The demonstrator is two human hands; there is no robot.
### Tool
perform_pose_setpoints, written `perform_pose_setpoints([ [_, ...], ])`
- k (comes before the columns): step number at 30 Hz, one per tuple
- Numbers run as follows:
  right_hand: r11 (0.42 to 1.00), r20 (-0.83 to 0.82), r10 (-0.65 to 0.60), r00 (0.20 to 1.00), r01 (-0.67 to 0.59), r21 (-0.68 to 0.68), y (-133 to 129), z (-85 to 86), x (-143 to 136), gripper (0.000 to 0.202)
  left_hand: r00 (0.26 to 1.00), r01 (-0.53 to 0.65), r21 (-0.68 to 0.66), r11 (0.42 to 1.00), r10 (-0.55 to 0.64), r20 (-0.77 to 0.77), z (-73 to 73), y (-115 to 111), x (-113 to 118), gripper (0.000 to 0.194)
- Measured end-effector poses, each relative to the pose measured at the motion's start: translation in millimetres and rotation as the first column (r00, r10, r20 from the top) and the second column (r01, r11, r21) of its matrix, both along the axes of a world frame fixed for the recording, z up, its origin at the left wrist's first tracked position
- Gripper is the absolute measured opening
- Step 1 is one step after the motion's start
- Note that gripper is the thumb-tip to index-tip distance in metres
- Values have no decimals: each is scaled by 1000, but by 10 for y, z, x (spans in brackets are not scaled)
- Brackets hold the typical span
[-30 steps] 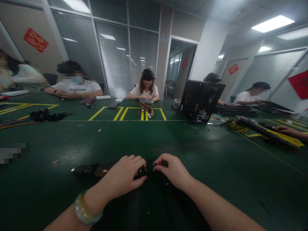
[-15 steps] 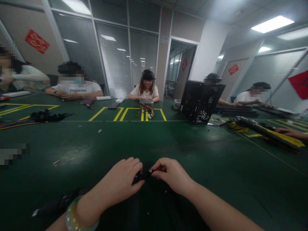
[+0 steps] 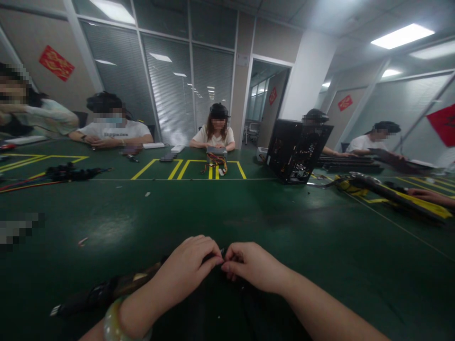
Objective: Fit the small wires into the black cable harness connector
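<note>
My left hand (image 3: 194,263) and my right hand (image 3: 252,266) meet fingertip to fingertip low in the middle of the view. Both are closed in a pinch. Between them shows the dark end of a small black piece (image 3: 223,252); the fingers hide most of it, and its kind is unclear. Under my left forearm lies a long black bundle (image 3: 95,297) with a shiny metallic tip at its left end. My left wrist wears a pale bangle (image 3: 115,322).
A black computer case (image 3: 296,151) stands across the green table (image 3: 170,208). Near it are a power supply with coloured wires (image 3: 217,158), a black cable bundle (image 3: 66,173) at left, and black-and-yellow gear (image 3: 394,194) at right. Several people sit around the table.
My left hand has moved right and its fingertips now meet my right hand's. The black piece is more hidden. More of the long bundle shows beside my left forearm.
</note>
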State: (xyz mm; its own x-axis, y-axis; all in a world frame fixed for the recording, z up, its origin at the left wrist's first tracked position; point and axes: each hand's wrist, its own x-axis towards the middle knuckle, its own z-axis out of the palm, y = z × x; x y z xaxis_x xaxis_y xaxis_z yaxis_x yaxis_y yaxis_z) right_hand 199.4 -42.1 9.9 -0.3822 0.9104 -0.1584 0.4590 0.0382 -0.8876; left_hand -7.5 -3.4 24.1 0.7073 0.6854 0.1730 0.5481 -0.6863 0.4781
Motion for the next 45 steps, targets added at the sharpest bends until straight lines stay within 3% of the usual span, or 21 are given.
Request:
perform_pose_setpoints([
  [3,996,26,44,999,-42,-72,10,-21,38,8,997,-55,61,997,58,-46,-9,-15,-4,12],
  [7,984,46,65,997,-57,-166,37,-53,89,10,925,-248,288,925,314,-214,-69,-135,-5,22],
  [11,950,0,137,991,-132,-282,56,-14,123,10,852,-194,387,902,350,-390,-140,-187,31,29],
  [14,849,-93,252,963,-267,-457,52,35,135,15,891,-98,374,922,249,-380,-172,-96,54,28],
  [17,700,-208,351,913,-403,-590,38,51,148,17,943,-152,293,944,227,-241,-152,12,49,31],
  [19,617,-273,391,879,-471,-631,32,43,163,23,962,-118,254,960,174,-211,-107,40,34,34],
  [22,573,-338,384,859,-509,-642,32,26,189,33,968,-127,201,971,166,-190,-31,7,-8,32],
  [29,681,-282,357,890,-455,-574,111,10,240,32,984,-61,41,997,67,-165,-28,-50,-175,21],
  [33,679,-207,385,899,-428,-596,184,8,345,32,979,-82,94,992,98,-178,-93,8,-176,33],
  [35,709,-204,359,911,-409,-575,202,18,401,31,975,-81,152,985,110,-193,-117,15,-125,34],
  [38,843,-302,228,926,-343,-414,213,35,415,29,972,-80,226,971,126,-196,-140,-10,-19,28],
  [41,977,-479,62,876,-152,-152,231,11,328,27,968,-95,285,954,155,-196,-153,-42,81,23],
  [43,997,-497,11,868,-46,-60,248,-39,248,26,969,-93,310,946,158,-191,-158,-53,130,22],
  [45,999,-398,-31,917,32,-4,260,-104,184,24,973,-90,317,944,152,-174,-159,-60,160,20],
])
